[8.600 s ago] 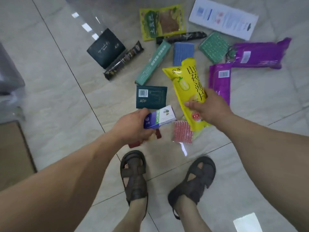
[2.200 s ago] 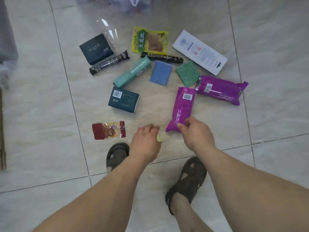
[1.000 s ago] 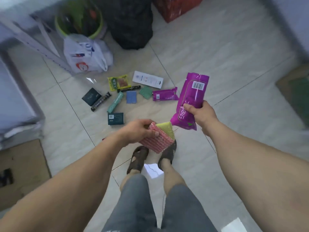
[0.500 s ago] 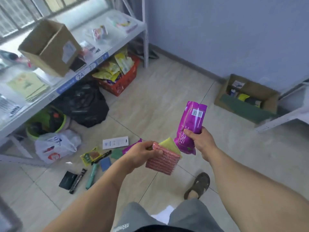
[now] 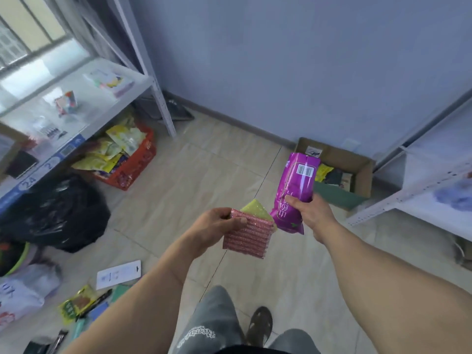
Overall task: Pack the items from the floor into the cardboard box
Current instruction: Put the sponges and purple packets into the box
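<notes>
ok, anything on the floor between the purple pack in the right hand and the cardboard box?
Nothing visible. The purple pack is held up in the right hand, and the tiled floor toward the open cardboard box by the wall looks bare.

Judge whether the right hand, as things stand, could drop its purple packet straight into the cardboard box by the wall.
Probably not yet. The right hand grips the purple packet well short of the cardboard box, with bare floor between. The box's top is open and nothing blocks the path, so stepping closer should do.
</notes>
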